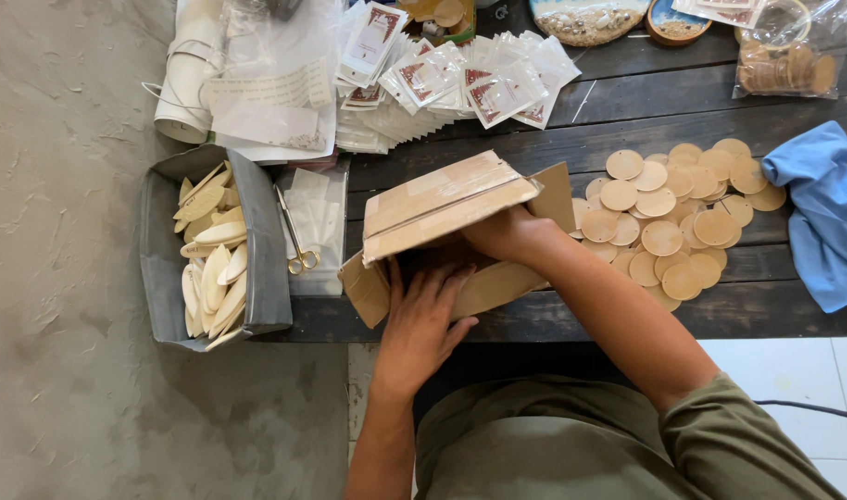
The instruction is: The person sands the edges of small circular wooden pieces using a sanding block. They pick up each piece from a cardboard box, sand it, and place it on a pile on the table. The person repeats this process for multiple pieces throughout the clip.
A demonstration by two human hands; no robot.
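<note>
A brown cardboard box [442, 199] lies tipped on the near edge of a dark wooden table [627, 130], its flaps open toward me. My left hand [423, 315] reaches into the box's opening, fingers spread, palm down. My right hand [507, 231] grips the box under its upper flap and holds it tilted. What is inside the box is hidden. A pile of round wooden discs [673, 218] lies just to the right of the box.
A grey bin [266, 250] of pale leaf-shaped wooden pieces sits at the table's left end, scissors [295, 236] beside it. Small packaged cards [451, 79] are heaped behind. A blue cloth [826, 213] lies right. A bag of discs [784, 60] sits at the far right.
</note>
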